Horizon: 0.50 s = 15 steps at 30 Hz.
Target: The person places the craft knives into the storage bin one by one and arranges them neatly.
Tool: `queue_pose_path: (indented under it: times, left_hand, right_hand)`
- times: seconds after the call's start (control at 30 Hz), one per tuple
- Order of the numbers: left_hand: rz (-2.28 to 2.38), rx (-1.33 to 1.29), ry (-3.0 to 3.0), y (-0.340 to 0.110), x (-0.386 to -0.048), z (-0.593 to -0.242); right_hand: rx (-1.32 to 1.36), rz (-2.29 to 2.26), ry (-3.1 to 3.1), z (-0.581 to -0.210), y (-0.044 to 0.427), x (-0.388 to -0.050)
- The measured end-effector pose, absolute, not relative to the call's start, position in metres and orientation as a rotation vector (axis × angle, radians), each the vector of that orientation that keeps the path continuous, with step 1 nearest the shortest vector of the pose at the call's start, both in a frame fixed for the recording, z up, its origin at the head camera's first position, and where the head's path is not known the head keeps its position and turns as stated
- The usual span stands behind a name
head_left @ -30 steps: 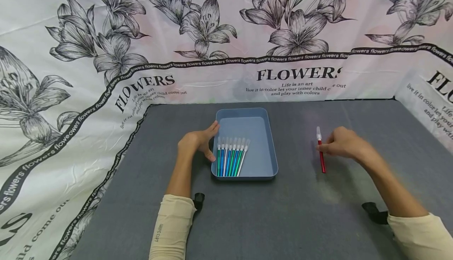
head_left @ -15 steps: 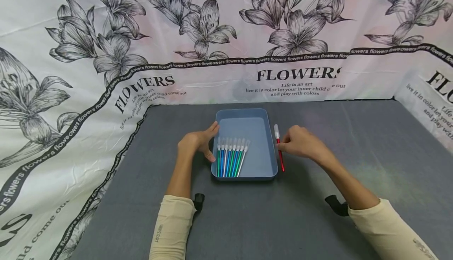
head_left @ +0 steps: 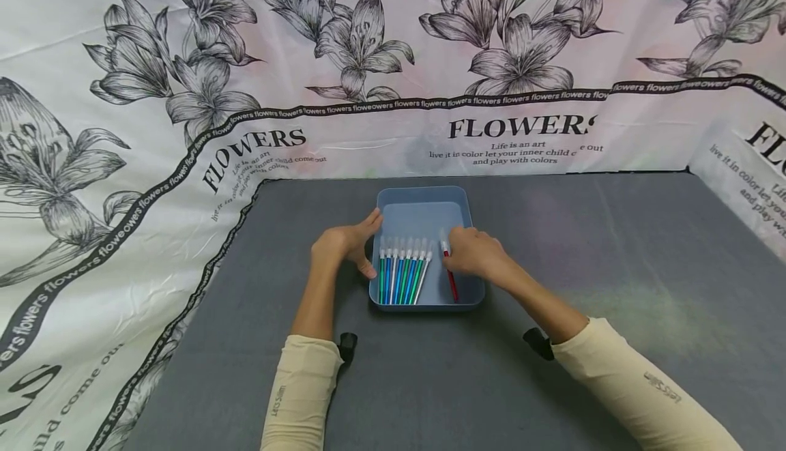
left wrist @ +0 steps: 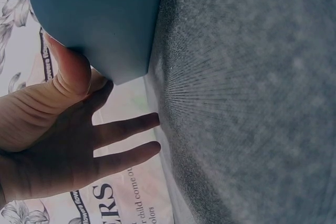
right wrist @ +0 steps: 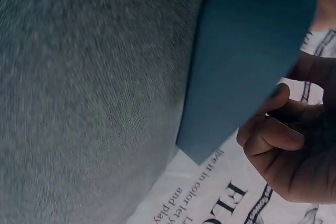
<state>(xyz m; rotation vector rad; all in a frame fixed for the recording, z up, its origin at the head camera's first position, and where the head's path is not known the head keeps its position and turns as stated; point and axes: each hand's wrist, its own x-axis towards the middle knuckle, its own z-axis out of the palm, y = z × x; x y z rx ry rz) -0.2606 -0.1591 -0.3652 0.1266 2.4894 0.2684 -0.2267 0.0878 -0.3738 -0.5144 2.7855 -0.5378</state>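
Observation:
In the head view, my right hand [head_left: 475, 253] pinches a slim red pen-shaped tool with a clear cap [head_left: 452, 280], over the right half of a blue-grey tray [head_left: 425, 195]. Whether the tool touches the tray floor I cannot tell. Several similar capped tools [head_left: 402, 277] in green, blue and silver lie side by side in the tray's left half. At the left wall, my left hand [head_left: 346, 246] touches the tray with spread, mostly straight fingers. Its thumb [left wrist: 73, 72] rests against the tray's outer wall in the left wrist view. The right wrist view shows curled right fingers [right wrist: 273, 135] behind the wall.
The tray stands on a grey cloth-covered table [head_left: 393, 383]. A white floral sheet [head_left: 368, 137] printed with flowers and lettering hangs behind the table and along its left side.
My right hand has carried the red tool leftward, from the table at the right, past the tray's right wall and over the tray. The left hand has stayed at the left wall.

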Motion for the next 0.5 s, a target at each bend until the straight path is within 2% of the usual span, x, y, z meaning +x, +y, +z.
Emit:
queue_pose_path:
  times: [0.5]
  left_hand:
    - [0.260,0.130,2.496,-0.158,-0.261,-0.366]
  right_hand:
    - [-0.538,-0.407,2.790,-0.389,0.065,-0.227]
